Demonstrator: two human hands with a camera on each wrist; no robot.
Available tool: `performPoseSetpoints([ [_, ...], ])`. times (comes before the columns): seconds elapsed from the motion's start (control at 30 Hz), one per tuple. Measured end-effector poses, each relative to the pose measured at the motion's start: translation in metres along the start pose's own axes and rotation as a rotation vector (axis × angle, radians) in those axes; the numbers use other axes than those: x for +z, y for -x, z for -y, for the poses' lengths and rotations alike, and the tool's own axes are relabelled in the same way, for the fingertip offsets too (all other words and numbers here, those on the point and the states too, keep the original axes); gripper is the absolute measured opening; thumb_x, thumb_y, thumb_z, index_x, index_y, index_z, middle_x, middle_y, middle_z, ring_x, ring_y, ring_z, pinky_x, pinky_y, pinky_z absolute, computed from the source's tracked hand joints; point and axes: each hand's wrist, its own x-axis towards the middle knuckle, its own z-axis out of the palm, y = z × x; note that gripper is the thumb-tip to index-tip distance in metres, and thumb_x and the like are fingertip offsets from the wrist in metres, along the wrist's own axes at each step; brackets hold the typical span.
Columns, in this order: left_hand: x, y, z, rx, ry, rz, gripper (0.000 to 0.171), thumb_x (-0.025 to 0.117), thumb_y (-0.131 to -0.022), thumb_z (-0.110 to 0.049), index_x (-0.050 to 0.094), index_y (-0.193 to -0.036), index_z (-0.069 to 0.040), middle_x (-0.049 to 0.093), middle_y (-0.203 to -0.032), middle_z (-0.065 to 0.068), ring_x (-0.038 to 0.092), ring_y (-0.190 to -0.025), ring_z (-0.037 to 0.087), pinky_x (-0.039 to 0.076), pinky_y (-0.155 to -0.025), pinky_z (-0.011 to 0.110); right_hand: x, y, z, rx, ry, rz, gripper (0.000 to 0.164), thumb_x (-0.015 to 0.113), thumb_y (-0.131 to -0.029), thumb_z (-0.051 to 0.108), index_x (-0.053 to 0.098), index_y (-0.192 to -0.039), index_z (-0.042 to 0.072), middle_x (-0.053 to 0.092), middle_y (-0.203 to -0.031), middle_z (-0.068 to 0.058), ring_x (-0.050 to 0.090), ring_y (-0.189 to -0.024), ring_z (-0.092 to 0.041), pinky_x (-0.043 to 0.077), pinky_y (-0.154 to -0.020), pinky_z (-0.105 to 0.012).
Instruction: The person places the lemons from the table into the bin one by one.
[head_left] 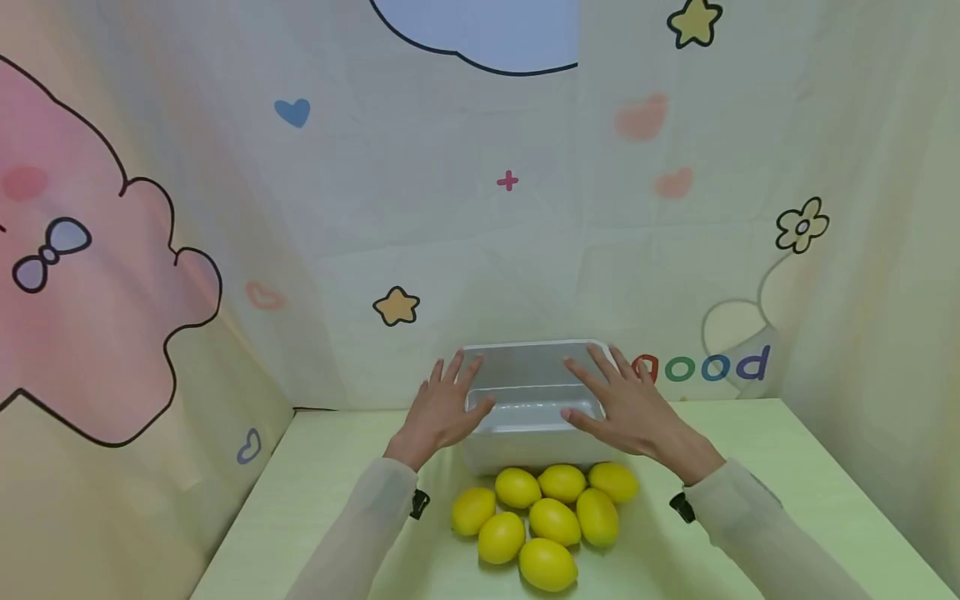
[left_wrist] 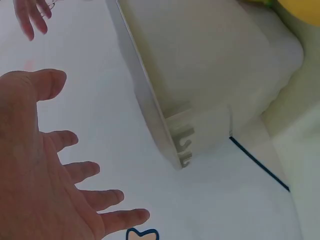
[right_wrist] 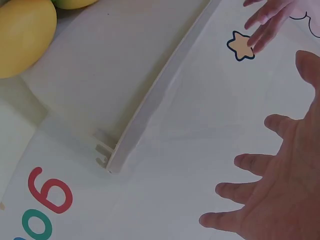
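Note:
A white rectangular plastic bin (head_left: 517, 450) stands upright at the back of the table, its inside visible from above. My left hand (head_left: 442, 408) hovers by the bin's left side, fingers spread and straight. On the other side, my right hand (head_left: 633, 408) is held the same way. Both wrist views show a gap between the hand and the bin wall (left_wrist: 210, 60), and neither hand holds anything. In front of the bin lie several yellow lemons (head_left: 553, 522) in a loose cluster. One lemon (right_wrist: 25, 35) shows large at the corner of the right wrist view.
The pale green table (head_left: 322, 500) extends to both sides of the bin and lemons. Directly behind the bin hangs a light cloth backdrop (head_left: 450, 250) printed with stars, hearts and letters. Cloth also hangs along the left and right sides.

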Motion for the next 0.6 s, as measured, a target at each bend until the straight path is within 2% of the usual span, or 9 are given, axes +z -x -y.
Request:
performPoseSetpoints([
  [0.27,0.010,0.001,0.012,-0.023,0.195,0.050,0.072,0.044,-0.092,-0.052,0.011,-0.151,-0.026,0.009,-0.159,0.006,0.012,-0.145,0.034,0.027,-0.112,0.054,0.003,0.015,0.005,-0.022,-0.032,-0.028,0.075,0.045,-0.084,0.067,0.022,-0.147,0.035,0.012,-0.158,-0.007,0.010,-0.144,-0.041,0.012,-0.106,-0.072],
  [0.4,0.014,0.000,0.016,-0.034,0.236,0.039,0.073,0.047,-0.091,-0.050,0.011,-0.151,-0.026,0.009,-0.159,0.006,0.015,-0.145,0.031,0.027,-0.113,0.053,0.007,0.022,0.006,-0.033,-0.050,-0.049,0.074,0.047,-0.084,0.066,0.024,-0.147,0.036,0.013,-0.158,-0.005,0.012,-0.143,-0.041,0.013,-0.106,-0.072],
  [0.6,0.021,-0.002,0.022,-0.043,0.281,0.014,0.073,0.048,-0.092,-0.047,0.012,-0.151,-0.022,0.011,-0.158,0.010,0.020,-0.144,0.030,0.027,-0.113,0.050,0.014,0.033,0.009,-0.060,-0.070,-0.054,0.073,0.049,-0.085,0.062,0.026,-0.147,0.033,0.018,-0.157,-0.009,0.017,-0.141,-0.042,0.015,-0.109,-0.067],
])
